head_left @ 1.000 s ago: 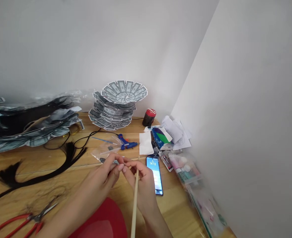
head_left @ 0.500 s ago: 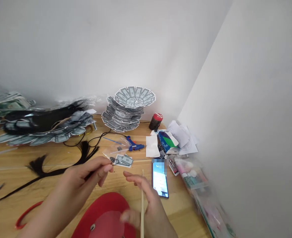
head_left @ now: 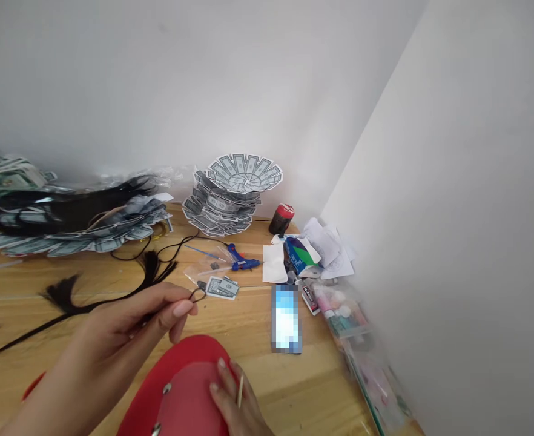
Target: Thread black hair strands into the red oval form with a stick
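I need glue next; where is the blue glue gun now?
In the head view, the blue glue gun lies on the wooden table, right of centre, between clear plastic bags and white paper.

Wooden floor point(head_left: 258, 375) is pretty cluttered: stack of paper-money fans point(head_left: 230, 197) mid-frame by the wall, blue glue gun point(head_left: 242, 260) below it, phone point(head_left: 286, 318) lower center, black hair strands point(head_left: 67, 297) left.

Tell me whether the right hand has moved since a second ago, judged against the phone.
Yes. The right hand has dropped toward the wearer, from beside the phone to below its near end, onto the red thing, the stick between its fingers.
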`<state>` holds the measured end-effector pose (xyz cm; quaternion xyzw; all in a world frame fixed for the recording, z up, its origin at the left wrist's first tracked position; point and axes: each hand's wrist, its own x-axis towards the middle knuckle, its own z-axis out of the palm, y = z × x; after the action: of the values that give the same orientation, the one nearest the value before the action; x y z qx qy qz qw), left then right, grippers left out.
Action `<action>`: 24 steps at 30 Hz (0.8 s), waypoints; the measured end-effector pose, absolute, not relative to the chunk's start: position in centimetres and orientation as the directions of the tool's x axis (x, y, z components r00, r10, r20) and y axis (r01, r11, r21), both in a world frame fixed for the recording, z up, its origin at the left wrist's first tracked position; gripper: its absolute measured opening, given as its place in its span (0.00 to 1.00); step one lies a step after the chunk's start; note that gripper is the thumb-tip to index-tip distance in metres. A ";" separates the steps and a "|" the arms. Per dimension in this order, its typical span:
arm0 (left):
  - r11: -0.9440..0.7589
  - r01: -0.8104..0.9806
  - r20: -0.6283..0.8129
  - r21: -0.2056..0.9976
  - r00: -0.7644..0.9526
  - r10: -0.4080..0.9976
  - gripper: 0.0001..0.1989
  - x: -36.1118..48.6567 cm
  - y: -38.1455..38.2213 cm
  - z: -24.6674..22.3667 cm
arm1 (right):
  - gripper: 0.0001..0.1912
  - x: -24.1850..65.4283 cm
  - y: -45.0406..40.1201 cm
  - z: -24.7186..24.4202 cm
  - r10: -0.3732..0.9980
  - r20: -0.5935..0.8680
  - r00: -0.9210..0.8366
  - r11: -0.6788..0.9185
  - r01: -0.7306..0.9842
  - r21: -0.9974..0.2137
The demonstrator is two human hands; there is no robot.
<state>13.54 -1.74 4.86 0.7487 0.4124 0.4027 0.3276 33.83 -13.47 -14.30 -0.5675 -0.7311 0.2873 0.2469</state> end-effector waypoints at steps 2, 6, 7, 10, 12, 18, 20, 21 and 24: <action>-0.502 0.362 0.369 0.785 0.378 0.849 0.13 13.1 -1.6 4.2 | 0.55 34.9 -12.3 -11.6 0.945 -0.042 -0.326 0.179 0.618 -0.766; -0.526 0.352 0.372 0.774 0.419 0.828 0.13 12.8 -1.8 3.0 | 0.65 36.1 -10.6 -7.9 0.911 -0.006 -0.412 0.247 0.559 -0.791; -0.522 0.353 0.370 0.777 0.414 0.831 0.14 12.8 -1.9 2.8 | 0.66 36.1 -10.4 -7.4 0.911 -0.029 -0.411 0.231 0.569 -0.789; -0.496 0.383 0.361 0.779 0.372 0.855 0.13 12.7 -1.9 2.6 | 0.66 36.1 -10.3 -5.8 0.920 -0.155 -0.359 0.110 0.618 -0.778; -0.497 0.413 0.350 0.763 0.382 0.855 0.13 12.5 -1.9 2.8 | 0.67 36.4 -10.6 -4.6 0.946 -0.189 -0.263 0.010 0.607 -0.794; -0.728 0.491 0.307 0.479 0.683 0.663 0.16 12.3 -3.4 2.7 | 0.25 38.0 -12.0 -1.9 0.968 0.163 0.192 0.105 0.283 -0.953; -0.817 0.454 0.286 0.357 0.779 0.558 0.16 12.3 -4.2 1.8 | 0.20 37.7 -12.4 -1.9 0.931 0.222 0.288 0.160 0.225 -0.961; -0.851 0.411 0.272 0.327 0.821 0.501 0.16 12.3 -4.6 1.2 | 0.21 37.4 -12.5 -2.1 0.929 0.212 0.302 0.162 0.183 -0.970; -0.900 0.324 0.326 0.290 0.851 0.411 0.14 12.2 -6.0 -0.8 | 0.25 35.8 -12.9 -2.6 0.958 0.122 0.260 0.119 0.029 -0.992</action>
<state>12.19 -5.99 -0.83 0.9554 0.1925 0.1934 0.1128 35.77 -12.94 -2.63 -0.5334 -0.4624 0.3950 0.5879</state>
